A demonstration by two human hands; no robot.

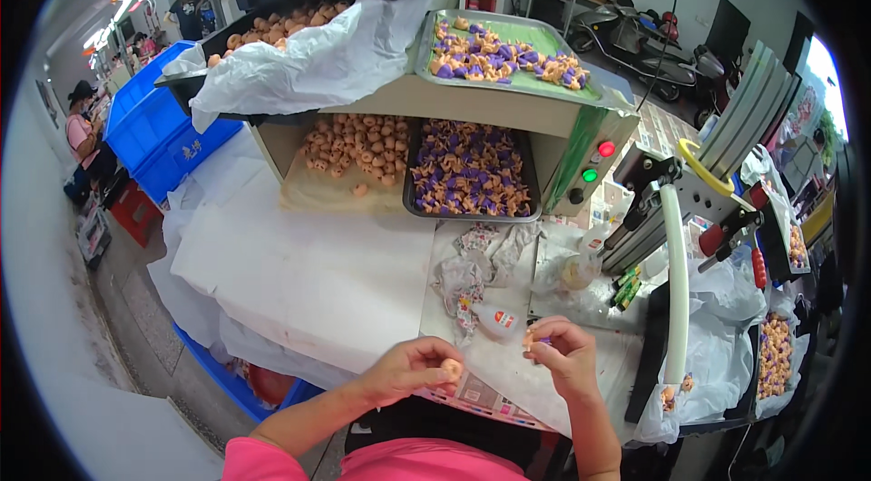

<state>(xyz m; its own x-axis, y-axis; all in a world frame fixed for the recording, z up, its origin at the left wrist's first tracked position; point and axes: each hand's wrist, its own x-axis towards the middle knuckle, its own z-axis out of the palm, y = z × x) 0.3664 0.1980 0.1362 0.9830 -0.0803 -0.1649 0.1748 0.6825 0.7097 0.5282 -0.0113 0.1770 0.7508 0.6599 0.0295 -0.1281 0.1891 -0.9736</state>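
Observation:
Between the thumb and fingers of my left hand (pixel 405 374) is a small peach doll head (pixel 451 369), rounded like those on the shelf. My right hand (pixel 569 359) pinches a tiny peach-and-purple doll body (pixel 530 341), partly hidden by the fingers. Both hands are apart, above the near edge of the white-covered table (pixel 318 286). A white squeeze bottle (pixel 495 319) with a red label lies just beyond them, beside crumpled paper (pixel 461 281). Under the shelf, a heap of doll heads (pixel 358 150) sits left of a dark tray (pixel 410 200) full of peach-and-purple bodies.
On the shelf top stand a metal tray (pixel 425 45) of more bodies and a paper-lined black bin (pixel 181 86) of heads. To the right rises a metal press (pixel 635 218) with a pale curved hose (pixel 676 290). Blue crates (pixel 150 109) stand at the left.

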